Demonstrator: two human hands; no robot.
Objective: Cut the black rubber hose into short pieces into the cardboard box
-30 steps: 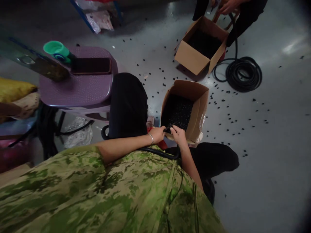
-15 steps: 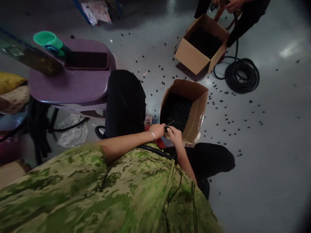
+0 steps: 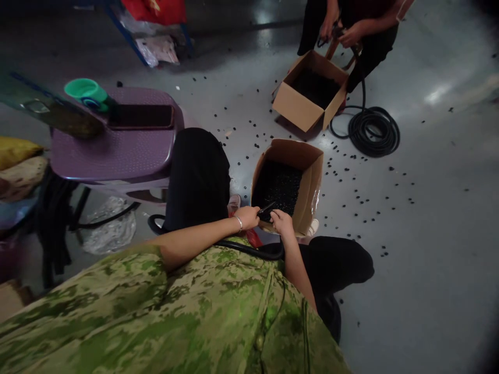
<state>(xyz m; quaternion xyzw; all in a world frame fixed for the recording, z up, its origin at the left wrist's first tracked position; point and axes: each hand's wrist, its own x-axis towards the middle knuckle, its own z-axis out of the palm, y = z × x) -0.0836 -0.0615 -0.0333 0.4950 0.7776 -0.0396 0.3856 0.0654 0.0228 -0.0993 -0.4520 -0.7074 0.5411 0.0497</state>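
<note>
My left hand (image 3: 246, 216), with a bracelet at the wrist, is closed around a thin dark tool (image 3: 267, 208) whose tip points toward the box. My right hand (image 3: 281, 222) sits just to its right and grips the end of a black corrugated hose (image 3: 249, 248) that loops back across my lap. Both hands hover at the near rim of an open cardboard box (image 3: 310, 174), which is filled with small black pieces (image 3: 277, 184). What kind of tool it is stays unclear in the dim light.
A purple plastic stool (image 3: 113, 150) at left carries a green cup (image 3: 83, 89) and a dark flat object (image 3: 140, 115). Farther off, another person's hands (image 3: 349, 35) work above a second box (image 3: 296, 106), beside a coiled black hose (image 3: 370, 130). Black bits (image 3: 362, 192) litter the floor.
The hose end that bridged both hands a second ago now sits only in my right hand, and the tool's tip shows. The view has tilted, showing more of the other person.
</note>
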